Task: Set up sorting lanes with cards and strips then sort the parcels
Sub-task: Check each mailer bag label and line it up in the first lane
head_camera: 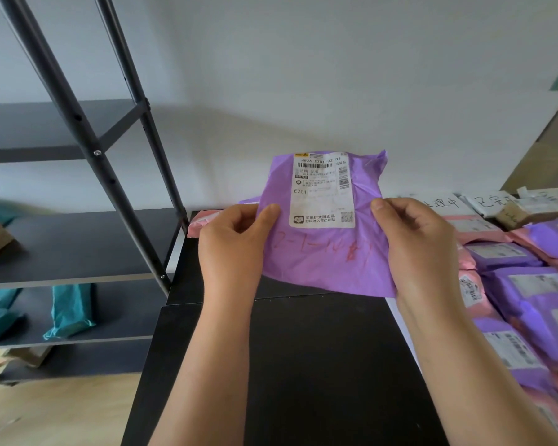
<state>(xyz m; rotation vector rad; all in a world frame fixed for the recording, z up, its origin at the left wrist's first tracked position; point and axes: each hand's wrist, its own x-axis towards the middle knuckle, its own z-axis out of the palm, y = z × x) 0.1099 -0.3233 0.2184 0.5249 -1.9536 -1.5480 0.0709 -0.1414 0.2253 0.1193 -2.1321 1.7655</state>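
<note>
Purple parcel point(322, 252) is held up mid-frame, at 12 o'clock over the black desk point(319, 365), white label point(322, 191) facing the cam w/ "E201" printed on it and red handwriting below. Left hand point(232, 246) pinches its left edge and right hand point(416, 249) its right edge; thumbs lie on the front w/ the rest of the fingers behind, so both are clamped on the bag.

Desk top is matte black, bare in the fwd part, w/ a seam running across it under the parcel. At 3 o'clock lies a dense spread of purple & pink parcels point(522, 284), labels up. At 2 o'clock are white cards point(438, 204) w/ handwritten characters, brown boxes point(522, 210) just beside them. One pink parcel point(203, 223) sits at the desk's far left corner, approx 11 o'clock.

At 9 o'clock a dark metal rack point(78, 246) w/ grey shelves stands against a plain white wall point(303, 75) — a teal parcel point(70, 310) on a lower shelf. Pale wood floor point(45, 413) at 7 o'clock.
</note>
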